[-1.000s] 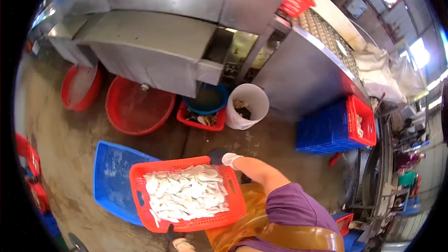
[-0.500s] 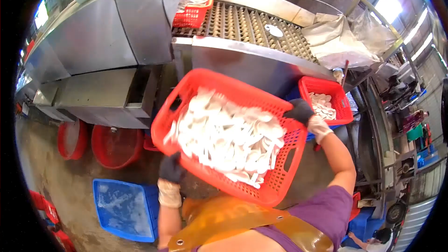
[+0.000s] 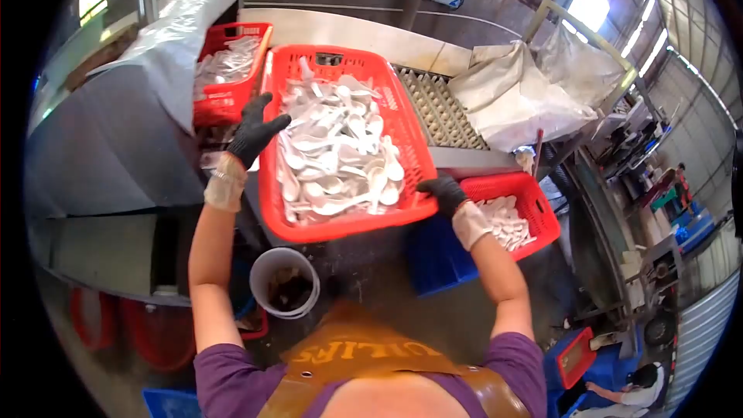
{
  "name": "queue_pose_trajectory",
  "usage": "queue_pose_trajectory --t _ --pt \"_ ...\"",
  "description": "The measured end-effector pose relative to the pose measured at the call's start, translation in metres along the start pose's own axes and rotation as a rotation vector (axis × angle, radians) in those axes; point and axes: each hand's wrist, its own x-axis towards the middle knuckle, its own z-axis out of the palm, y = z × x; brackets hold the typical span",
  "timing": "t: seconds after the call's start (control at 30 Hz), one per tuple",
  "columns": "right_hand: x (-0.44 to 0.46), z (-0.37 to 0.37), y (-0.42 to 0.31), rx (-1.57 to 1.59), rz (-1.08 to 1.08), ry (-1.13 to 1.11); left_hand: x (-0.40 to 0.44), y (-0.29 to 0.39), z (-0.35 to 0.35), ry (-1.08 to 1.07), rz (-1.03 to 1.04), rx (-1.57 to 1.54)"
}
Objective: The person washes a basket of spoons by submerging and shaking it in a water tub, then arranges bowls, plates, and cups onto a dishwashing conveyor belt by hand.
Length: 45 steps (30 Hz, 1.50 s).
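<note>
A red plastic basket (image 3: 348,230) full of white spoon-shaped pieces (image 3: 337,143) is held out in front of me, over the near part of the roller conveyor (image 3: 441,108). My left hand (image 3: 258,130), in a dark glove, is at its left side, with the thumb and fingers spread against the rim. At the lower right corner, my right hand (image 3: 445,193), also in a dark glove, has its fingers closed on the rim. Another red basket (image 3: 224,101) of similar white pieces stands just left of the held one.
A red basket (image 3: 546,220) of white pieces sits on a blue crate (image 3: 437,255) at the right. A white bucket (image 3: 284,282) stands on the floor below. Pale sheeting (image 3: 518,101) covers the conveyor's far end. Another person (image 3: 638,387) is at the lower right.
The held basket has been raised from beside the blue tub on the floor up to the conveyor. It has turned so its long side points away from me. The view has swung right.
</note>
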Motion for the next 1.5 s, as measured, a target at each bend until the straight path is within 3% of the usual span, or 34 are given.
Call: queue_pose_trajectory --t 0.03,0.1,0.17,0.2,0.27,0.3,0.4,0.47,0.53,0.6,0.67,0.73,0.8,0.83,0.9,0.93,0.97,1.03,1.1,1.13,1.2,1.3,1.33,1.4,1.5 --pt "0.007 0.014 -0.02 0.037 -0.129 -0.012 0.001 0.015 -0.008 0.022 0.193 0.437" --pt "0.063 0.024 -0.065 -0.093 0.037 -0.013 0.007 0.047 -0.017 -0.221 0.395 0.493" --pt "0.126 0.029 -0.079 0.021 0.045 -0.117 0.014 0.051 -0.02 -0.617 0.331 0.323" --pt "0.156 0.03 -0.077 -0.253 -0.311 -0.214 0.024 0.045 -0.011 -0.46 0.431 0.553" --pt "0.166 0.032 -0.077 -0.529 -0.551 -0.241 0.035 0.026 0.006 -0.406 0.3 0.715" --pt "0.181 0.045 -0.084 -0.553 -0.497 -0.191 0.049 0.015 0.011 -0.349 0.198 0.875" --pt "0.223 0.075 -0.093 -0.577 -0.354 -0.077 0.082 -0.028 0.018 -0.262 0.255 0.807" --pt "0.258 0.081 -0.082 -0.351 -0.334 -0.105 0.1 -0.054 0.024 -0.169 0.317 0.742" --pt "0.278 0.088 -0.096 -0.039 -0.057 -0.103 0.117 -0.064 0.028 -0.172 0.296 0.75" --pt "0.33 0.063 -0.05 -0.565 -0.494 -0.22 0.124 -0.064 0.037 -0.14 0.294 0.763" --pt "0.369 0.029 -0.036 -0.619 -0.595 -0.417 0.127 -0.055 0.04 -0.169 0.26 0.793" --pt "0.417 -0.016 -0.015 -0.506 -0.594 -0.221 0.125 -0.054 0.044 -0.144 0.228 0.785" --pt "0.437 -0.055 0.001 -0.801 -0.493 0.249 0.123 -0.058 0.045 -0.188 0.179 0.917" --pt "0.431 -0.07 -0.015 -1.048 -0.278 0.39 0.125 -0.059 0.047 -0.185 0.161 0.954" --pt "0.49 -0.096 0.031 -0.964 -0.09 0.033 0.129 -0.057 0.048 -0.215 0.183 0.945" --pt "0.508 -0.091 0.055 -0.968 -0.165 0.107 0.132 -0.051 0.048 -0.249 0.145 0.962" --pt "0.483 -0.081 0.016 -1.024 -0.07 -0.011 0.133 -0.055 0.049 -0.269 0.086 0.967" --pt "0.519 -0.073 0.029 -0.822 -0.244 -0.119 0.132 -0.059 0.048 -0.257 0.119 0.954" --pt "0.504 -0.053 -0.022 -0.803 -0.25 -0.054 0.134 -0.065 0.046 -0.272 0.137 0.946" --pt "0.502 -0.037 -0.034 -0.761 -0.298 0.115 0.132 -0.065 0.045 -0.268 0.15 0.937" --pt "0.52 -0.008 -0.048 -0.657 -0.453 0.231 0.131 -0.062 0.045 -0.3 0.107 0.958" --pt "0.509 0.023 -0.088 -0.616 -0.349 0.118 0.137 -0.046 0.053 -0.334 0.019 0.975" --pt "0.518 0.043 -0.078 -0.646 -0.441 0.142 0.138 -0.044 0.057 -0.288 0.061 0.988" --pt "0.512 0.044 -0.076 -0.608 -0.298 0.016 0.136 -0.04 0.067 -0.187 0.08 0.986" --pt "0.522 0.038 -0.052 -0.379 -0.321 0.02 0.136 -0.039 0.075 -0.242 0.026 0.959"
